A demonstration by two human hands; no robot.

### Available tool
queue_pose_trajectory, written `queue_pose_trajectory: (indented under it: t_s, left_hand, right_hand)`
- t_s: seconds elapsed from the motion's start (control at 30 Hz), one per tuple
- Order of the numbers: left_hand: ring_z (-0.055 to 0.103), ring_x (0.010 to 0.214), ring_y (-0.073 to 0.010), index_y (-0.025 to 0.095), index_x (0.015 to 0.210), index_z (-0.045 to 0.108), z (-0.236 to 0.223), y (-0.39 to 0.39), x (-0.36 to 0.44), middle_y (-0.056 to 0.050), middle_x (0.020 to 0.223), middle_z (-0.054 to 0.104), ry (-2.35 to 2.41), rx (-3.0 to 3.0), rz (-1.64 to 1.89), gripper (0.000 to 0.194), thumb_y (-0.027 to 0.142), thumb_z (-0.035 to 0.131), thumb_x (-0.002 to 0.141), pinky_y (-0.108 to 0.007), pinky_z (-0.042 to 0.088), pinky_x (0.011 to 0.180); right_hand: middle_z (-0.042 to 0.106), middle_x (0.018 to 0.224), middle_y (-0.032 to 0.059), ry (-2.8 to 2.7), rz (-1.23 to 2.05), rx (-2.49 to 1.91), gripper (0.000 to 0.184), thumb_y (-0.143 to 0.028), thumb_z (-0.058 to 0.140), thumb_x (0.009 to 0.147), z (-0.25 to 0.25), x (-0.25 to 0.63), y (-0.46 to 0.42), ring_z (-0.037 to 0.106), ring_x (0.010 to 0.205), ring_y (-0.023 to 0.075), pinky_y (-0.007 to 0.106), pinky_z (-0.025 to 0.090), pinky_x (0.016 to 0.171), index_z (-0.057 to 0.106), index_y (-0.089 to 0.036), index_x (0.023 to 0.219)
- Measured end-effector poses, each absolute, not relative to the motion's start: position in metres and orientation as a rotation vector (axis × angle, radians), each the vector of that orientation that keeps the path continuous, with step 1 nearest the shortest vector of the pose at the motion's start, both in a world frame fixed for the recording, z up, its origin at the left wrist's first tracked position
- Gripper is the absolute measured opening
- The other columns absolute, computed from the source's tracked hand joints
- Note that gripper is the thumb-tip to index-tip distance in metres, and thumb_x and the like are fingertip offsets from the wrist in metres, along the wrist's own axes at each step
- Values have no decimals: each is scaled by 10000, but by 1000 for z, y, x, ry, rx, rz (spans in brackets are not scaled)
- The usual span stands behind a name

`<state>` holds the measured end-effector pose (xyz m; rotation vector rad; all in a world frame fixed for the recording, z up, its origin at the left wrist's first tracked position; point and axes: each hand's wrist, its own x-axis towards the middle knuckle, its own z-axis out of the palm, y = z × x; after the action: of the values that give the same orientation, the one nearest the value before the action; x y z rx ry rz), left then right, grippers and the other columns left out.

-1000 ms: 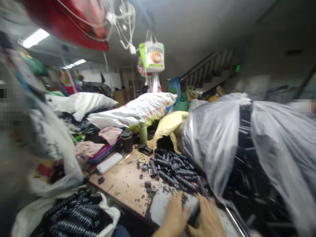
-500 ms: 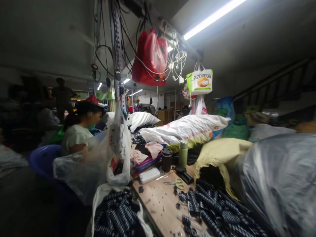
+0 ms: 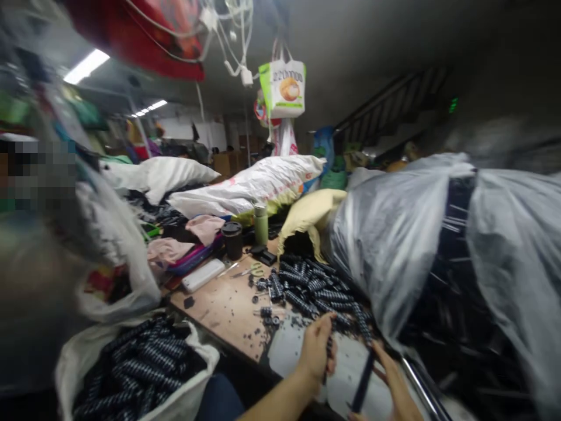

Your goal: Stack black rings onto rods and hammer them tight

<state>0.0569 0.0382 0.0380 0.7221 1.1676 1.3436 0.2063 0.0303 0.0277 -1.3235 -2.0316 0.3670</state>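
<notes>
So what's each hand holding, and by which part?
Left hand: a dark piece, around its middle. Right hand: a dark flat strip, seemingly along its side.

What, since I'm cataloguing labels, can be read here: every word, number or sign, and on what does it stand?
"2200000", approximately: on the hanging white-and-green bag; blurred, so the digit count is uncertain.
Too blurred to read: the reddish print on the long white sack.
Too blurred to read: the red marks on the plastic bag hanging below.
Too small to read: the green lit sign by the stairs.
</notes>
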Motion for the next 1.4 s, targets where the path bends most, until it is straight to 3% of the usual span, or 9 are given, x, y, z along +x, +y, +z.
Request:
queue_pose_trajectory:
  t_s: [0.1, 0.27, 0.67, 0.83, 0.93, 1.07, 1.23, 1.3, 1.4]
  left_hand:
    - [338, 284, -46, 143, 1139, 510, 55, 29, 56, 74, 435, 424, 1045, 609, 1299, 562, 519, 500, 722, -144, 231, 285]
    - [525, 381, -121, 91, 1020, 563, 65, 21, 59, 10, 484, 547, 974, 598, 1286, 448, 420, 538, 717, -215, 422, 390]
    - [495, 348, -119, 88, 965, 541, 48, 21, 66, 9, 406, 526, 1169, 715, 1083, 502, 529, 484, 731, -215, 415, 387]
    - [588, 599, -168, 122, 1034, 571, 28, 24, 63, -53, 686, 594, 1283, 1111, 1065, 423, 442, 433, 795, -331, 496, 596]
    - [545, 886, -208, 158, 1132, 540, 12, 18, 64, -99, 927, 570, 1415, 1777, 1096, 361, 231, 492, 782, -393, 450, 808]
    - [510, 933, -211, 149, 1178, 486, -4, 10, 61, -123, 986, 555, 1392, 2415, 866, 409, 43, 404, 792, -387, 459, 788]
    - [529, 889, -195, 130, 1207, 430, -4, 14, 47, -119, 984, 559, 1300, 2737, 676, 392, 45, 388, 827, -339, 460, 739]
    - [534, 863, -195, 108, 1202, 430, -1, 17, 43, -116, 951, 572, 1291, 2795, 627, 371, 58, 387, 837, -330, 450, 716]
    - [534, 846, -199, 109, 1192, 448, 3, 21, 40, -110, 934, 583, 1361, 2843, 532, 343, 106, 396, 853, -344, 424, 707]
  right_hand:
    - [339, 1328, 125, -2118, 528, -1129, 1018, -381, 751, 495, 37, 207, 20, 354, 1220, 298, 431, 385, 982, 170, -199, 1312]
    - [259, 1370, 134, -2157, 731, -889, 975, -224, 694, 547, 64, 191, 18, 240, 1282, 275, 440, 248, 1056, 117, -186, 1332]
    - [328, 1313, 134, -2105, 840, -1053, 980, -209, 718, 480, 47, 185, 16, 304, 1240, 255, 402, 277, 1036, 188, -167, 1304]
    - [362, 1277, 154, -2020, 758, -1186, 963, -207, 701, 457, 26, 179, 15, 334, 1209, 277, 423, 304, 1014, 212, -136, 1284]
    - [369, 1276, 174, -2034, 602, -1299, 877, -156, 640, 527, 11, 180, 12, 333, 1210, 267, 424, 306, 1013, 208, -99, 1288]
    - [408, 1248, 195, -2118, 277, -1598, 697, -191, 601, 660, 10, 206, 3, 365, 1185, 279, 411, 365, 957, 279, -64, 1265]
    - [583, 831, 157, -1982, -265, -2257, 244, -296, 430, 840, 19, 261, -6, 561, 853, 319, 427, 443, 699, 555, -95, 900]
    - [598, 778, 138, -2024, -238, -2293, 253, -288, 370, 870, 19, 273, -9, 587, 797, 295, 382, 439, 662, 553, -116, 836]
    - [624, 713, 87, -2018, 134, -2207, 247, -313, 327, 891, 24, 278, -19, 619, 694, 234, 297, 430, 595, 512, -158, 843]
